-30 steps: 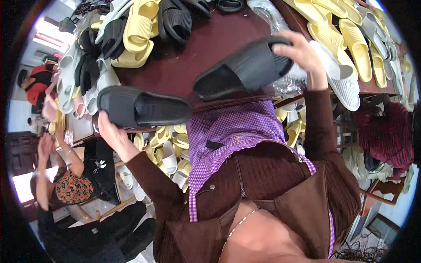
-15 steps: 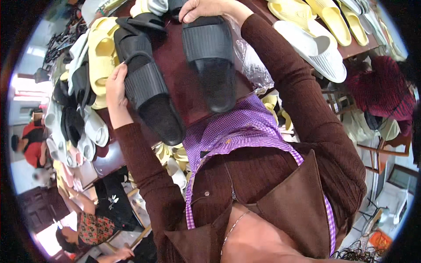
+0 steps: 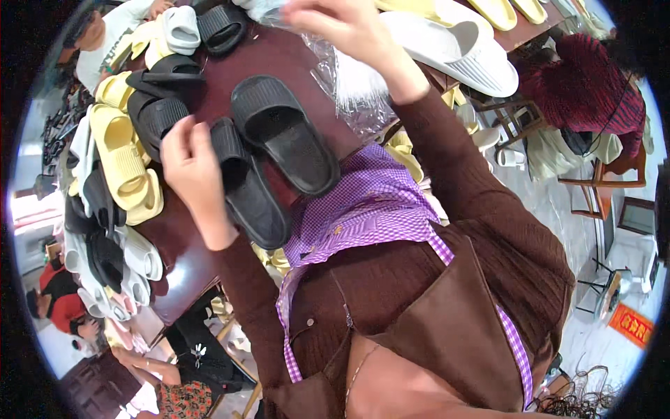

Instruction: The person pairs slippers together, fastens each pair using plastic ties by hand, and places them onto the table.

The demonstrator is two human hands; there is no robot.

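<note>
**On a dark red worktable: pairing two black slide sandals**

At the near edge of the dark red table (image 3: 279, 56), a person in a brown ribbed sweater and a purple checked apron (image 3: 363, 209) is setting two black slide sandals side by side. The left hand (image 3: 188, 157) is resting against the outer edge of the left black slide (image 3: 248, 185), fingers curled over its strap and side, gripping it loosely rather than clamping. The right black slide (image 3: 283, 133) is lying just beside it, touching or nearly touching, sole down, with its heel hanging toward the apron. The right hand (image 3: 345, 28) is lifted well above the table, blurred, fingers half spread; it is hovering over a crinkled clear plastic bag (image 3: 356, 91), and whether it is pinching the bag cannot be told.

To the left, yellow slides (image 3: 122, 164), white slides (image 3: 139, 255) and more black ones are lying piled along the table edge. A large white ribbed slide (image 3: 460, 49) is lying at the far right.

Doing this step well seems to call for squaring the two heels and toes together so the pair lies flat, keeping the left hand steady on the pair while the right hand is opening the bag mouth wide, since the soft plastic could snag on the straps.
</note>
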